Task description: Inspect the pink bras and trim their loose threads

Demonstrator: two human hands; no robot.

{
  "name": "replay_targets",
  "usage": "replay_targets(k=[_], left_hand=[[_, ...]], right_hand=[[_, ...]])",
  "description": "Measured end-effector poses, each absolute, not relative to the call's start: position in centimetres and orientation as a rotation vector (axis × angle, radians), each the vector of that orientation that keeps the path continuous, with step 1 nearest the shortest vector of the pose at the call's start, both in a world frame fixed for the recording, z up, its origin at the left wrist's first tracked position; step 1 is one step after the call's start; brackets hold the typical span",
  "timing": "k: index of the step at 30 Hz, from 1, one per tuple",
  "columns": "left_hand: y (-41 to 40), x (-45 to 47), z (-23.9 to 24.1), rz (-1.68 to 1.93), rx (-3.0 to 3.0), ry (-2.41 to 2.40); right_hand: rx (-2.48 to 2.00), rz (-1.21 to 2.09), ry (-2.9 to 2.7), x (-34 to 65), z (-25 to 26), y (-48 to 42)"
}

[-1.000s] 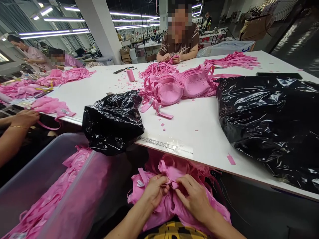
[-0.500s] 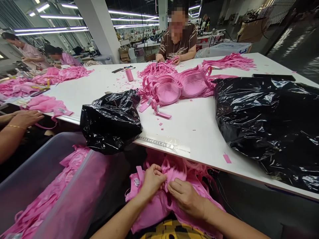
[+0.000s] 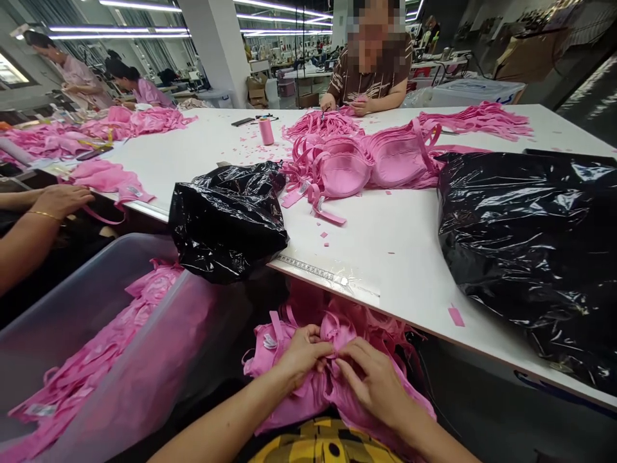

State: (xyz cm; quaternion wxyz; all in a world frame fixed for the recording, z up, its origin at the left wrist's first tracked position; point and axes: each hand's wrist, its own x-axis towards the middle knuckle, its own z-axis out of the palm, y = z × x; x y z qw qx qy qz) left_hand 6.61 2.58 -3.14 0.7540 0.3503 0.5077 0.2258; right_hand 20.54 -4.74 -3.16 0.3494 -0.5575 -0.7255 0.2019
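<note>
Your left hand (image 3: 304, 355) and right hand (image 3: 376, 384) meet low in the near middle, just below the near edge of the white table (image 3: 385, 251). They work on a pink bra (image 3: 339, 325) that lies on top of a heap of pink garments (image 3: 258, 365) in your lap. The fingertips of both hands are pinched closed on a fold of the bra's fabric at its centre, thumbs almost touching each other. On the table edge just above the bra, a measuring tape (image 3: 315, 270) is stuck down under clear film. To its left a small black plastic bag (image 3: 229, 218) hangs over the edge, and a large black plastic bag (image 3: 530, 238) fills the right side. Further off, a stack of pink bras (image 3: 371, 168) lies mid-table, with a pink thread spool (image 3: 266, 131) upright to its far left. A clear plastic bin (image 3: 72, 302) at near left holds more pink pieces. A co-worker's hand (image 3: 60, 199) rests at the far left, and another person (image 3: 371, 80) sits across the table.
</note>
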Motion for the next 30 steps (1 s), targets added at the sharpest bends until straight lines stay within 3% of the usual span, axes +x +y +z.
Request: replay_targets(k=[4, 10, 20, 26, 30], left_hand=[[1.8, 6.7, -2.9, 0.544, 0.805, 1.111], [1.4, 6.4, -2.9, 0.525, 0.89, 1.085], [1.2, 7.2, -4.2, 0.78, 0.86, 1.156], [0.8, 7.0, -4.3, 0.727, 0.781, 1.157], [0.9, 6.3, -2.7, 0.689, 0.867, 1.099]], right_hand=[[-1.653, 0.42, -1.771, 19.7, -3.6, -4.4], [-1.8, 0.514, -1.697, 18.9, -4.0, -4.2], [-1.699, 0.38, -1.707, 17.7, -3.5, -3.7], [-1.667, 0.648, -1.527, 18.1, -3.2, -3.1], [-1.663, 0.628, -1.492, 18.9, -2.8, -3.5]])
